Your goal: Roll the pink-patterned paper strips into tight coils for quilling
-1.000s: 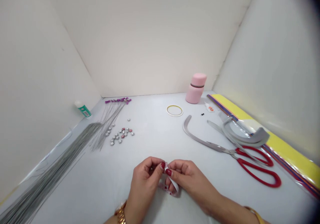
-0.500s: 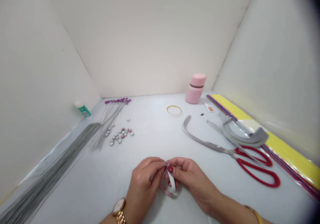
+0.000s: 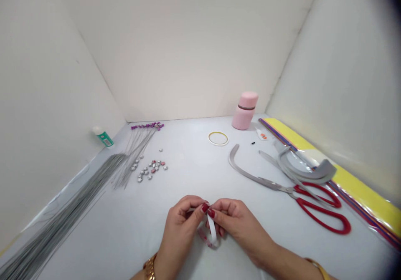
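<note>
My left hand and my right hand meet low in the middle of the view, thumbs and fingertips pinched close together. Between them is a narrow paper strip, white on one side with a red-and-white patterned part, which hangs in a loop below the fingertips. Its upper end is hidden in the two pinches. To the left, beyond my left hand, several small folded paper stars, mostly silver with a few pink, lie on the white table.
Red-handled scissors lie at right beside curled grey strips and yellow packaged sheets. Behind are a pink bottle and a tape roll. On the left lie grey wires, purple-tipped stems and a glue stick.
My left hand has rolled so its thumb and red thumbnail now show on top, and the watch face has turned out of view. The strip's loop has shifted slightly left.
</note>
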A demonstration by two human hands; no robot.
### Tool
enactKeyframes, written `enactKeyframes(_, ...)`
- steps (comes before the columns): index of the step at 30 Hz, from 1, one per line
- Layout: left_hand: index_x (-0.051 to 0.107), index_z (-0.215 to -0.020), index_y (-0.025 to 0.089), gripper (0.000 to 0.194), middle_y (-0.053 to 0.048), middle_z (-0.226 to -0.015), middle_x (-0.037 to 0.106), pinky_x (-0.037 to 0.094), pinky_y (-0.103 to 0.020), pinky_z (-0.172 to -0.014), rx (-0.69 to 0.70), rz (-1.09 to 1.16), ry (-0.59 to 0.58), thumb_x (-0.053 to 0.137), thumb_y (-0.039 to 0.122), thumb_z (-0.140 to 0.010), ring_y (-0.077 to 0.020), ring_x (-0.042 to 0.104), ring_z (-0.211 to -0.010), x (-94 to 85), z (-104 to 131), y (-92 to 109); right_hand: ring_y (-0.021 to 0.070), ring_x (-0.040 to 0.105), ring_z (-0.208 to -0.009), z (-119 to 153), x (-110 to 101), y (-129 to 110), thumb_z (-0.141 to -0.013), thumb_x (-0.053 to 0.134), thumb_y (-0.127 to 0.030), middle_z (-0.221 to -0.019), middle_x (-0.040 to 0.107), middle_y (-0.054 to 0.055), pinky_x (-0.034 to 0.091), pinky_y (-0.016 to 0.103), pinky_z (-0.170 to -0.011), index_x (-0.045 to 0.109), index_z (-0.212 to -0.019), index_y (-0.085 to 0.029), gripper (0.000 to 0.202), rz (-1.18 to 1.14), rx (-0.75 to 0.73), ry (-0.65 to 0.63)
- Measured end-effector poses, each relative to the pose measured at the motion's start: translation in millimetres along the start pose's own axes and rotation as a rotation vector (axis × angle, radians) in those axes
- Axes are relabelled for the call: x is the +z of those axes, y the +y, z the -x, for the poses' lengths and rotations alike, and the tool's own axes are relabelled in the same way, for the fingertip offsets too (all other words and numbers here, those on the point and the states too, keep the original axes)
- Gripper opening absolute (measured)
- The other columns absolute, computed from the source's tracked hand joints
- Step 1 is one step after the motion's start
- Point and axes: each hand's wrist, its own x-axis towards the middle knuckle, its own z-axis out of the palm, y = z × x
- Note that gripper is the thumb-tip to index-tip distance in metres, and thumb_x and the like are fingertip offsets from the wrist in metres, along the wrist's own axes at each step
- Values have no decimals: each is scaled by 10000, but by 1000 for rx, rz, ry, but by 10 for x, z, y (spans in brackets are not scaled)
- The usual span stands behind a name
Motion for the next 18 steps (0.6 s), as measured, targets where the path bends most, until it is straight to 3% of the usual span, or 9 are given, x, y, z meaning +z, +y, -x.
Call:
enactKeyframes(3, 621, -727, 129, 199, -27, -592, 619, 462, -241, -502, -130, 54, -4, 585, 323, -748, -129, 559, -495, 24, 9, -22, 78, 400, -456, -6, -9, 11, -715, 610, -446, -482, 500, -36, 305, 194, -465, 614, -657, -121, 330, 89, -22, -2)
enactKeyframes(6, 606, -745, 134, 205, -19, -560, 612, 447, -234, -473, -136, 0, -13, 550, 328, -772, -127, 549, -464, 36, 21, -40, 85, 413, -474, -6, -13, -5, -719, 612, -427, -494, 500, -35, 311, 201, -476, 609, -660, -122, 310, 140, -52, -6)
enactKeyframes(11, 626, -733, 174, 149, -37, -692, 642, 453, -243, -606, 116, -298, 38, 513, 243, -803, -154, 584, -640, -4, 49, -15, 93, 444, -478, 10, 5, -40, -715, 616, -433, -503, 535, -20, 325, 206, -487, 615, -677, -124, 311, 81, -24, -28)
enactKeyframes(15, 648, -786, 192, 142, -43, -725, 655, 449, -252, -666, 380, -466, -10, 511, 155, -795, -161, 588, -691, -60, 43, 21, 100, 478, -495, 23, 20, -49, -735, 572, -481, -528, 567, 3, 340, 209, -502, 619, -669, -124, 366, 7, -35, -37)
enactKeyframes(18, 657, -859, 208, 183, -55, -803, 670, 454, -263, -715, 456, -513, -62, 502, 132, -797, -171, 594, -757, -80, 34, 45, 91, 459, -473, 20, 19, -65, -726, 573, -499, -506, 553, -3, 327, 204, -489, 621, -650, -123, 387, -19, -31, -16)
